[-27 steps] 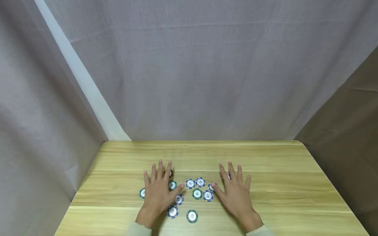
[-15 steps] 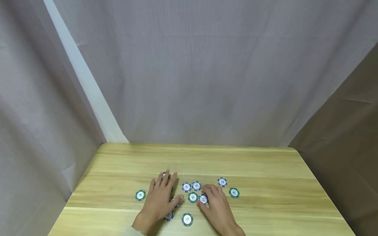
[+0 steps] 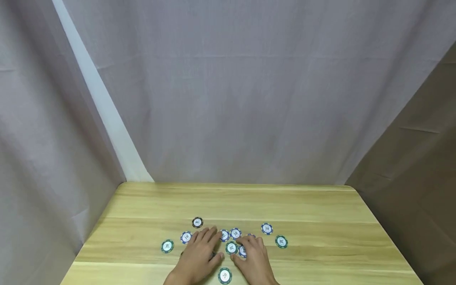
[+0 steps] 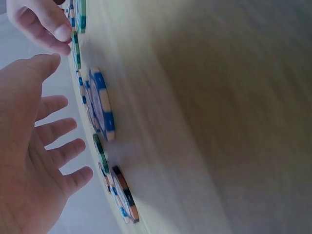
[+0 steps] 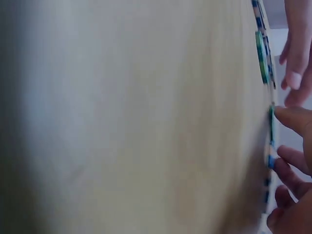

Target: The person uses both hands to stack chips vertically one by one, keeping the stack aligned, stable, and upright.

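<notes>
Several poker chips lie on the wooden table. My left hand is palm down over part of the group with its fingers forward, partly hiding chips; in the left wrist view its fingers are apart and hold nothing. A blue 10 chip and a black 100 chip lie beyond it. My right hand bends its fingers loosely over a blue 10 chip, its thumb near a green 20 chip. In the right wrist view the fingertips are at the chips' edges, with no lifted chip seen.
Outlying chips include a green 20 chip at left, a blue 10 chip and a green 20 chip at right, and a green 20 chip near me. Grey curtains surround the table.
My right hand has moved left and nearer, uncovering the two chips at right. My left hand has drawn back, uncovering the black chip and a blue chip. The head view has tilted up slightly.
</notes>
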Demonstrator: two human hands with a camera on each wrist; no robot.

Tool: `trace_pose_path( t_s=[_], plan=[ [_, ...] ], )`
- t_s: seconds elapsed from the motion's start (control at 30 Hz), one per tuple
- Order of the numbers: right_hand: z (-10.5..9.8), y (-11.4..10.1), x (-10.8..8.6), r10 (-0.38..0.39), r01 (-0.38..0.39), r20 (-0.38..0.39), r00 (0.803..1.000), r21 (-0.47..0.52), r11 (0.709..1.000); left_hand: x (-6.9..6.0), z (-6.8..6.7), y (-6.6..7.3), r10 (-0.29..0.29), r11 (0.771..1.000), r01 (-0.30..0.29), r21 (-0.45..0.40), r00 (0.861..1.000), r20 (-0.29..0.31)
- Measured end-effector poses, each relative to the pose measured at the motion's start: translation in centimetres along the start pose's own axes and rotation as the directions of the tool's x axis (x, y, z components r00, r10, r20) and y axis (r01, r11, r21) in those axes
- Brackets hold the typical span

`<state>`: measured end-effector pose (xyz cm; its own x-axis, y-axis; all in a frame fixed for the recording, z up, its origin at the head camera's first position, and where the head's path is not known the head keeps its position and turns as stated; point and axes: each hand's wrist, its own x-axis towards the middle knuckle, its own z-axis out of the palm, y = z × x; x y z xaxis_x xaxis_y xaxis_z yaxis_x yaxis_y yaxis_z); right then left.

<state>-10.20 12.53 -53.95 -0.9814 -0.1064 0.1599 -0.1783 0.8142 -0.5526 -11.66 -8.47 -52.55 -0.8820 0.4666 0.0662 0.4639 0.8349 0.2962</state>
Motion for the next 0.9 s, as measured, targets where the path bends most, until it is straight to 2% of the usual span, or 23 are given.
trace_pose_path(
  t_s=[0.23,0.37,0.57,0.7,0.8,0.9],
  plan=[
    [1.4,0.4,-0.2,0.066,-0.066,-0.018,0.998,-0.012,0.998,0.6,0.2,0.4,0.070,0.996,-0.071,0.050,0.997,0.012],
    [2.3,1.0,-0.2,0.030,-0.034,-0.063,0.998,-0.061,0.998,0.9,0.0,0.5,0.101,0.991,-0.103,0.086,0.995,0.026],
    [3.3,1.8,0.2,-0.047,0.027,-0.118,0.992,-0.164,0.986,1.5,0.0,0.8,0.145,0.985,-0.141,0.101,0.989,-0.034],
    [3.5,1.9,0.0,-0.041,0.019,-0.118,0.992,-0.182,0.983,1.8,0.5,1.5,0.150,0.982,-0.143,0.121,0.988,-0.049],
    [3.4,1.9,-0.1,-0.038,0.016,-0.120,0.992,-0.179,0.984,1.9,0.7,1.8,0.152,0.975,-0.144,0.172,0.988,-0.034],
    [3.3,1.9,-0.1,-0.041,0.014,-0.156,0.987,-0.171,0.985,2.3,0.8,2.1,0.153,0.964,-0.145,0.224,0.988,-0.018]
  ],
)
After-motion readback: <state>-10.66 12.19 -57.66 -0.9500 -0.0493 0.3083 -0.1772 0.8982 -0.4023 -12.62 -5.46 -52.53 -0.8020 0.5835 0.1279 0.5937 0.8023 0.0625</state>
